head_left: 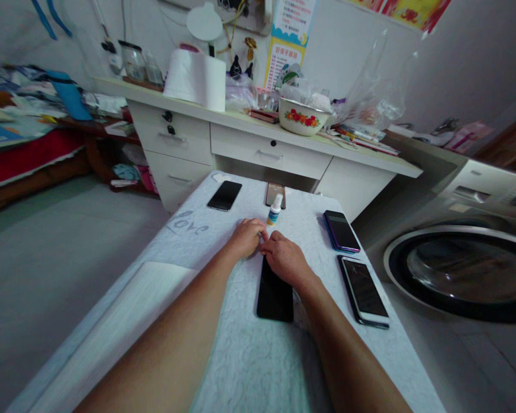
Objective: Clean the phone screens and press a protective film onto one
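A black phone point(275, 298) lies face up on the cloth-covered table, its far end hidden under my right hand point(284, 256). The right fingers are bent and pinched together at that far end. My left hand point(246, 237) is just beside it, fingers also closed, with the fingertips of both hands nearly meeting. Whatever is between the fingers is too small or hidden to tell. Just beyond the hands stands a small white spray bottle point(274, 210) with a blue and yellow label. A gold-coloured phone point(276, 192) lies behind the bottle.
Another dark phone point(225, 195) lies at the far left of the table. Along the right edge are a stack of phones point(342, 231) and a white-framed phone point(367, 291). A white desk point(258, 123) with a flowered bowl point(301, 116) stands behind; a washing machine point(477, 189) is at right.
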Action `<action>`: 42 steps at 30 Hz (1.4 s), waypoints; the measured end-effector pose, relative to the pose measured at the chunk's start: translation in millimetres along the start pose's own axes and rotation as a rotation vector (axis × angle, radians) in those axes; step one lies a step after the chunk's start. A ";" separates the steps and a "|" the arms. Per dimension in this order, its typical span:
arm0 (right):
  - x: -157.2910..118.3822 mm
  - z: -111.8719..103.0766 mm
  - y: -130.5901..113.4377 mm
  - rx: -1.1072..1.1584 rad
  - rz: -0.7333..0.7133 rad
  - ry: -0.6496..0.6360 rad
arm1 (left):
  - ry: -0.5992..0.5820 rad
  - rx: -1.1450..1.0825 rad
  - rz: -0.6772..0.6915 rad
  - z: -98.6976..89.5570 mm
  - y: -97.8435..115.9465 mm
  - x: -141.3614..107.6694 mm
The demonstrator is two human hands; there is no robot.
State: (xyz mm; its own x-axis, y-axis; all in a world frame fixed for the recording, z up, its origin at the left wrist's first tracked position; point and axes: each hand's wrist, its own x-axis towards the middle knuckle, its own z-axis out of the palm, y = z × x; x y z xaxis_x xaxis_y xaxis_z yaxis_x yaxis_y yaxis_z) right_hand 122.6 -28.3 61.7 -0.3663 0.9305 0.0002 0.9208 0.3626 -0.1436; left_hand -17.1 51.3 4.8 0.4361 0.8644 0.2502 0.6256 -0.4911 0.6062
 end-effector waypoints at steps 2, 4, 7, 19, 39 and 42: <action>-1.4 -1.5 -0.6 0.002 -0.012 -0.015 | 0.000 -0.001 -0.006 -0.2 0.2 -0.2; -2.3 -2.3 -0.7 0.005 -0.025 -0.026 | 0.000 0.000 -0.005 0.0 0.0 -0.3; -2.5 -1.6 -0.3 0.012 -0.023 -0.025 | -0.002 0.005 -0.002 0.7 -0.8 -0.3; -3.6 -0.7 -1.2 0.021 -0.015 -0.008 | -0.007 0.022 -0.010 1.3 -1.6 -0.1; -13.5 -0.5 3.9 0.126 -0.162 -0.050 | -0.001 0.032 -0.019 2.1 -0.9 -0.5; -15.3 1.7 6.6 0.157 -0.222 -0.044 | -0.009 0.022 -0.029 1.0 0.8 -0.9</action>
State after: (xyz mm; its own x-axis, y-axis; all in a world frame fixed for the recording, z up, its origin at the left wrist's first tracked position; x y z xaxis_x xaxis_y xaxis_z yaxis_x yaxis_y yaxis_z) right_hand 134.0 -40.2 59.1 -0.5652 0.8249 0.0063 0.7869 0.5414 -0.2962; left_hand -16.4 50.0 4.3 0.4231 0.8775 0.2260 0.6523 -0.4681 0.5962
